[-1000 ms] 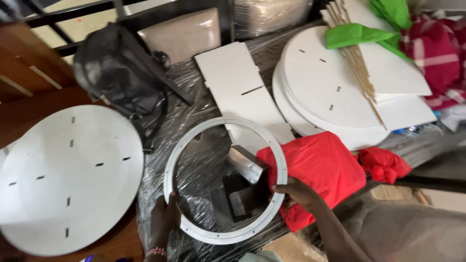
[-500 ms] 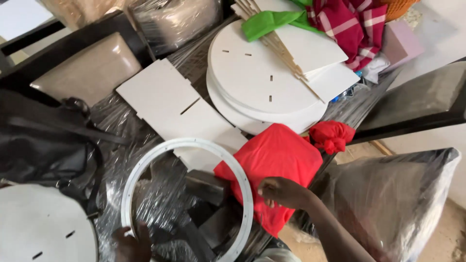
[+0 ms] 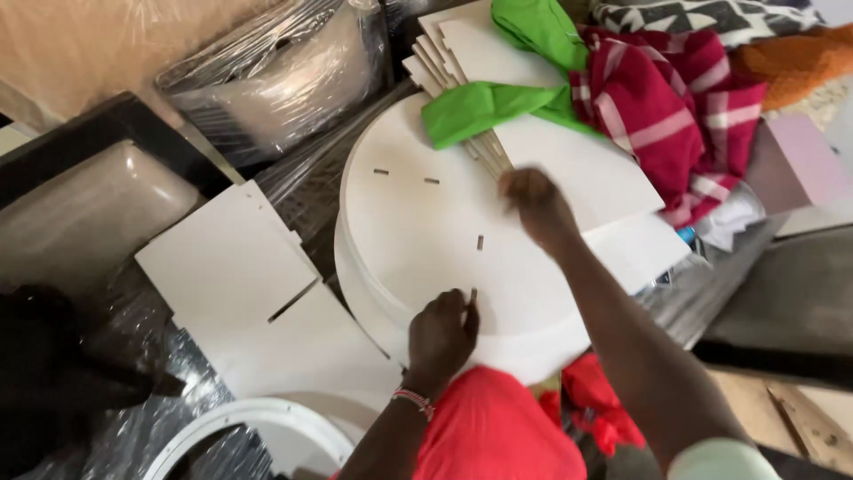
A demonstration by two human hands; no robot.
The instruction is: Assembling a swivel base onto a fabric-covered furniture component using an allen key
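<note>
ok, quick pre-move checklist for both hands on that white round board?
1. Left hand on the near edge of the round board: ok, fingers rest by a slot.
2. Right hand placed on the board: cannot tell, it is blurred, near the wooden sticks.
3. Top of the board free: not ok, white flat panels and the sticks lie across its far side.
4. Green cloth off the board: not ok, it drapes over the sticks and panels.
5. Slotted square panel out of the way: ok, it lies to the left, apart.
6. Red cloth off the board: cannot tell, it sits right at the near edge.
</note>
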